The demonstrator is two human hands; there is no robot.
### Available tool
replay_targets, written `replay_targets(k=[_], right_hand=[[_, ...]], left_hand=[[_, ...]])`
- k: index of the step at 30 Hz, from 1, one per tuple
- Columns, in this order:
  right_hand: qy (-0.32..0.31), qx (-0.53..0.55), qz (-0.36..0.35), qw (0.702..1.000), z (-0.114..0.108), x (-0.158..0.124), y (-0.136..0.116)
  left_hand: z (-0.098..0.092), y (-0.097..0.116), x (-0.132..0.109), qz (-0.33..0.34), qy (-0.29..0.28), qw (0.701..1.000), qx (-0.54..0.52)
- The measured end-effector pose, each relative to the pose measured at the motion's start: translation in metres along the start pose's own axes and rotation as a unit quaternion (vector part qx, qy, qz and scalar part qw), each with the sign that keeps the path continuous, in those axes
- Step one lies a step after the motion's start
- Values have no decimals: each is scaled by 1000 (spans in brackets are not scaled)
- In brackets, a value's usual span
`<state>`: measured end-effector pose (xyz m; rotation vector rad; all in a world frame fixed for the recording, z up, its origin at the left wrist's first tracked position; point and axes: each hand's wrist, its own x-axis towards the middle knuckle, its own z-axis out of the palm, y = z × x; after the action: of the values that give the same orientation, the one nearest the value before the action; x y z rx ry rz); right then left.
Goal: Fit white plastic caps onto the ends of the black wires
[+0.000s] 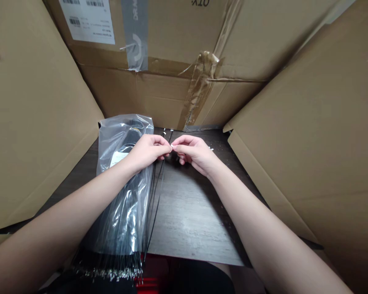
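My left hand [147, 152] and my right hand [193, 153] meet at the fingertips above a dark wood-grain table [187, 212], pinching what looks like thin black wires [158, 196]. These wires run down past my hands toward the near edge, and small metal ends show just beyond my fingers. Under my left forearm lies a clear plastic bag [125, 134] holding a black coiled bundle. A thick sheaf of black wires with metal crimped ends [108, 271] spills from the bag's near end.
Brown cardboard walls surround the table: a taped box panel [159, 92] at the back with a barcode label [87, 20], a flap [33, 114] at the left, and a flap [306, 139] at the right. Something red [147, 283] shows below the near edge.
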<state>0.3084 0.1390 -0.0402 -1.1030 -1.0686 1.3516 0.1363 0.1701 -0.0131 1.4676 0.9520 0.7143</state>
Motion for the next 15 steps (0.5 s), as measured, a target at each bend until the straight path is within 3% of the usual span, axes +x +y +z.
replay_targets(k=[15], right_hand=[[2,-23,-21,1000,-2,-1,2]], left_hand=[[-1,-3,2,5,7,1000,-6]])
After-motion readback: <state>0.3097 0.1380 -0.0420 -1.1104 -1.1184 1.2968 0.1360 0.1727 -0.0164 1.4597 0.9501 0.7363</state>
